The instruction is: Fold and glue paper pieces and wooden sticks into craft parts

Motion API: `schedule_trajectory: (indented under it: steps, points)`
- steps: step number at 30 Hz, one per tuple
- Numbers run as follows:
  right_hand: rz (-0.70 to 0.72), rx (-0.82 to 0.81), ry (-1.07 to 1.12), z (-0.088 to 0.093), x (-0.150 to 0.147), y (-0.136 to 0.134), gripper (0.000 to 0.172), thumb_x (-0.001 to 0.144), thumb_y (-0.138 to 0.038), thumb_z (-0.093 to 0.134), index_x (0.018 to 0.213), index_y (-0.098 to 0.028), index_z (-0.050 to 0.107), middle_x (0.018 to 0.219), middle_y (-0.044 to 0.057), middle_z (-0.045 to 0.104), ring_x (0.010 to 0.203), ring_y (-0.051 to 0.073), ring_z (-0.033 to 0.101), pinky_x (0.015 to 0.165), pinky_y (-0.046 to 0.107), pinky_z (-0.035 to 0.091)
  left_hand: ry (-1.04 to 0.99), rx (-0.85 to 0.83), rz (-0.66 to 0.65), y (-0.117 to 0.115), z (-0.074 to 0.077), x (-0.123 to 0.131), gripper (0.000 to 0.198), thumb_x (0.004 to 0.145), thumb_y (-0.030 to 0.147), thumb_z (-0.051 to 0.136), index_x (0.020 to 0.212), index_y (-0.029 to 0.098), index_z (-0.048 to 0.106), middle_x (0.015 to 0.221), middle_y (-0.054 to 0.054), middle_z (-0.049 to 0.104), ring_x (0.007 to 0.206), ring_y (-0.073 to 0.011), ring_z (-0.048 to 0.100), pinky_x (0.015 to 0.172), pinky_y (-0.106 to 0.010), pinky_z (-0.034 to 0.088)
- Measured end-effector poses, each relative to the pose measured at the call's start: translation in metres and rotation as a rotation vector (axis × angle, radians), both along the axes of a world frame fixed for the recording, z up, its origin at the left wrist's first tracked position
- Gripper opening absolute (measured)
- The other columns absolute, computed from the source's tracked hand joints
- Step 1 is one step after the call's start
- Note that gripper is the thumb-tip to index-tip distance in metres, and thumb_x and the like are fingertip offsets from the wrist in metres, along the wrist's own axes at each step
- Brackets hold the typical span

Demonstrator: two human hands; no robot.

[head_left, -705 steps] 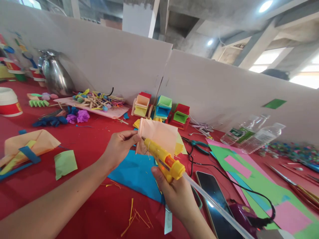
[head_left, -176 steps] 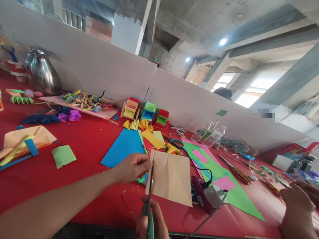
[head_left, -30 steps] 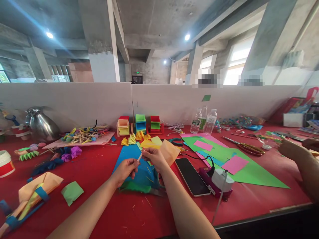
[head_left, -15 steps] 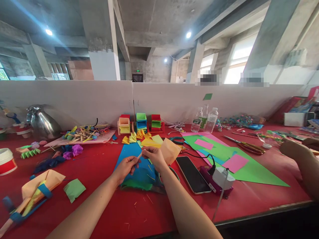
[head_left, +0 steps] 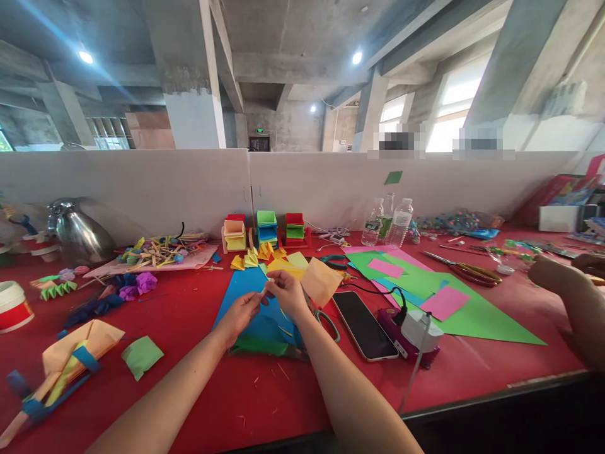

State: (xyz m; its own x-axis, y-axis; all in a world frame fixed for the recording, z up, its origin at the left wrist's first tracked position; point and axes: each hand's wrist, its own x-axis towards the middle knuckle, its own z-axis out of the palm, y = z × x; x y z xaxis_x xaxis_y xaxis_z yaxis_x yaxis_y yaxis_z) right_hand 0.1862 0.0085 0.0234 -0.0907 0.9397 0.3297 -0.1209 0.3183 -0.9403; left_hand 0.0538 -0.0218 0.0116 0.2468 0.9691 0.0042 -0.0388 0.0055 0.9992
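Note:
Close together over the blue paper, my left hand and my right hand pinch a thin pale strip between them. Its material is too small to make out, and fingers cover most of it. A peach paper sheet lies just right of my right hand. Scissors with green handles rest beside my right wrist, partly hidden by the forearm. Dark green material lies below my hands. Yellow folded papers sit beyond my fingers.
A phone and a purple power strip lie to the right, near large green paper. Small folded paper chairs stand behind. A steel jug is at left. Another person's hand is at far right.
Both hands stay pinched on the pale strip, with slight finger movement. The view has shifted slightly, and more of the scissors' handle shows beside my right wrist.

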Motion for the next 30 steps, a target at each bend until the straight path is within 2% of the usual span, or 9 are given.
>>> schedule_trajectory:
  steps: [4, 10, 13, 15, 17, 19, 24, 27, 30]
  points:
    - [-0.006, -0.01, 0.006, 0.001, 0.002, -0.001, 0.019, 0.064, -0.032, 0.061, 0.076, -0.018, 0.056, 0.055, -0.004, 0.058, 0.052, 0.012, 0.056, 0.053, 0.025, 0.047, -0.002, -0.017, -0.008, -0.003, 0.001, 0.0, 0.048, 0.07, 0.062, 0.053, 0.075, 0.015, 0.062, 0.048, 0.009, 0.027, 0.039, -0.0053, 0.019, 0.039, -0.02, 0.011]
    - [-0.014, -0.008, 0.042, 0.001, 0.002, -0.001, 0.023, 0.069, -0.039, 0.061, 0.074, -0.017, 0.059, 0.056, -0.002, 0.059, 0.05, 0.012, 0.056, 0.051, 0.025, 0.047, -0.084, 0.013, 0.011, -0.001, 0.001, -0.003, 0.041, 0.068, 0.053, 0.063, 0.07, 0.012, 0.063, 0.045, 0.009, 0.031, 0.038, -0.0039, 0.022, 0.038, -0.019, 0.012]
    - [-0.041, 0.007, 0.075, 0.002, 0.006, 0.0, 0.027, 0.07, -0.044, 0.061, 0.078, -0.018, 0.059, 0.061, -0.001, 0.061, 0.055, 0.013, 0.058, 0.055, 0.026, 0.048, -0.193, 0.013, 0.036, 0.0, 0.007, -0.007, 0.035, 0.068, 0.046, 0.067, 0.08, 0.013, 0.064, 0.05, 0.005, 0.046, 0.041, -0.0054, 0.035, 0.038, -0.017, 0.024]
    - [-0.071, 0.015, 0.1, 0.002, 0.01, 0.002, 0.03, 0.07, -0.047, 0.06, 0.08, -0.018, 0.058, 0.065, 0.0, 0.063, 0.059, 0.013, 0.06, 0.058, 0.027, 0.049, -0.301, 0.007, 0.057, 0.001, 0.012, -0.012, 0.036, 0.067, 0.04, 0.07, 0.093, 0.016, 0.063, 0.064, 0.002, 0.058, 0.049, -0.0068, 0.046, 0.044, -0.017, 0.034]
    - [-0.087, 0.014, 0.111, 0.002, 0.011, 0.004, 0.033, 0.069, -0.048, 0.062, 0.083, -0.018, 0.058, 0.068, 0.0, 0.064, 0.062, 0.014, 0.061, 0.06, 0.027, 0.049, -0.415, -0.007, 0.078, 0.003, 0.013, -0.017, 0.037, 0.065, 0.032, 0.072, 0.098, 0.018, 0.061, 0.079, 0.0, 0.063, 0.058, -0.0067, 0.052, 0.052, -0.016, 0.041]
    - [-0.079, 0.008, 0.095, 0.0, 0.008, 0.004, 0.035, 0.065, -0.048, 0.065, 0.082, -0.018, 0.058, 0.066, 0.0, 0.064, 0.061, 0.014, 0.062, 0.06, 0.027, 0.05, -0.512, -0.03, 0.101, 0.006, 0.012, -0.018, 0.031, 0.066, 0.024, 0.072, 0.095, 0.018, 0.063, 0.086, -0.001, 0.064, 0.063, -0.0058, 0.054, 0.056, -0.015, 0.045]
    - [-0.063, -0.003, -0.044, -0.001, -0.013, -0.007, 0.038, 0.058, -0.049, 0.07, 0.078, -0.018, 0.06, 0.059, 0.0, 0.064, 0.055, 0.016, 0.061, 0.056, 0.029, 0.049, -0.65, -0.106, 0.151, 0.01, 0.003, -0.014, 0.015, 0.075, 0.021, 0.064, 0.089, 0.015, 0.064, 0.067, 0.001, 0.059, 0.055, -0.0054, 0.054, 0.051, -0.015, 0.047]
    - [-0.19, 0.018, -0.159, 0.01, -0.005, -0.011, 0.037, 0.064, -0.049, 0.065, 0.085, -0.019, 0.063, 0.068, 0.002, 0.067, 0.064, 0.018, 0.063, 0.06, 0.028, 0.048, -0.698, -0.119, 0.206, 0.014, 0.002, -0.017, 0.01, 0.081, 0.023, 0.058, 0.084, 0.014, 0.063, 0.068, 0.0, 0.061, 0.057, -0.0068, 0.057, 0.053, -0.017, 0.049]
    - [-0.455, 0.025, -0.26, 0.034, 0.036, -0.006, 0.04, 0.081, -0.051, 0.043, 0.096, -0.019, 0.062, 0.095, 0.007, 0.068, 0.089, 0.021, 0.059, 0.07, 0.028, 0.043, -0.727, -0.131, 0.259, 0.02, 0.004, -0.025, 0.018, 0.087, 0.019, 0.048, 0.076, 0.013, 0.06, 0.076, -0.003, 0.064, 0.064, -0.0084, 0.061, 0.061, -0.02, 0.053]
